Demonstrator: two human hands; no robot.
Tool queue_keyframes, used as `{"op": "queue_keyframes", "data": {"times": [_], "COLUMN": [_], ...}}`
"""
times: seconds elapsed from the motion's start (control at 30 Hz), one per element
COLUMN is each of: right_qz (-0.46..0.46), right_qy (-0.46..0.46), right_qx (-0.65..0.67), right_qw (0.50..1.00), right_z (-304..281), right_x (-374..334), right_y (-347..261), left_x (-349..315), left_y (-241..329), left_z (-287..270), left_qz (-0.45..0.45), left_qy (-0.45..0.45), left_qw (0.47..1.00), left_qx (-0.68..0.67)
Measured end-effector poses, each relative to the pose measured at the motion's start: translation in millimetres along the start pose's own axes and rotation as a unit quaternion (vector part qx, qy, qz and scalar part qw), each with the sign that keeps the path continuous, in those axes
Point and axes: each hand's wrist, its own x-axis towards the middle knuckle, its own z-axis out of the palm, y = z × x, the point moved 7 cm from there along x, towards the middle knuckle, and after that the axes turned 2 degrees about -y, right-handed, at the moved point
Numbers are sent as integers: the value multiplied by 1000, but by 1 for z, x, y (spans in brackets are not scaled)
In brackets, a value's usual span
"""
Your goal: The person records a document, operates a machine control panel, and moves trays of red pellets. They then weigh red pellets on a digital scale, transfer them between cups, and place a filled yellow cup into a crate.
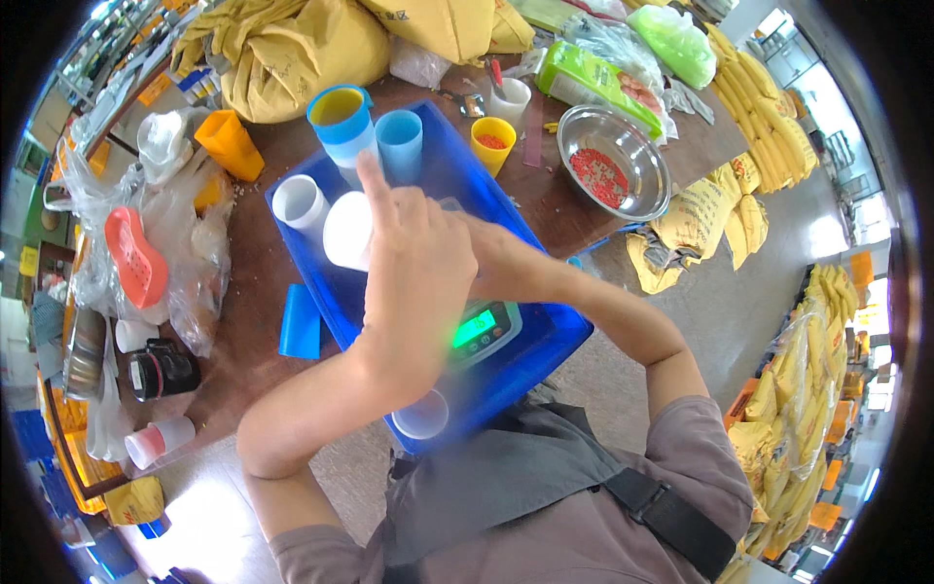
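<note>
While both hands meet over the blue tray (559, 336), the left hand (418, 234) overlaps the white cup (347, 232) at left; can't tell if it's gripped. Right hand (494, 255) partly hidden, grip can't tell. Scale (499, 334) nearer, light-blue cup (400, 146) farther, bowl (637, 146) far right.

a white cup (346, 232), tilted and partly hidden on its right, over the blue tray (553, 348).
</note>
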Motion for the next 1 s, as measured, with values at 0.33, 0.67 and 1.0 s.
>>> {"op": "queue_keyframes", "data": {"times": [0.33, 0.67, 1.0], "right_qz": [478, 276, 362], "right_qy": [-40, 20, 105], "right_qx": [-400, -253, -92], "right_qw": [781, 927, 922], "right_z": [-184, -150, -196], "right_x": [-102, -103, -99], "right_y": [241, 268, 208], "left_x": [-53, -194, -265], "left_y": [-72, -96, -68], "left_z": [-20, 115, 149], "left_qz": [-80, -364, -470], "left_qy": [113, 238, 278], "left_qw": [948, 435, 276], "left_qx": [-287, -788, -791]}}
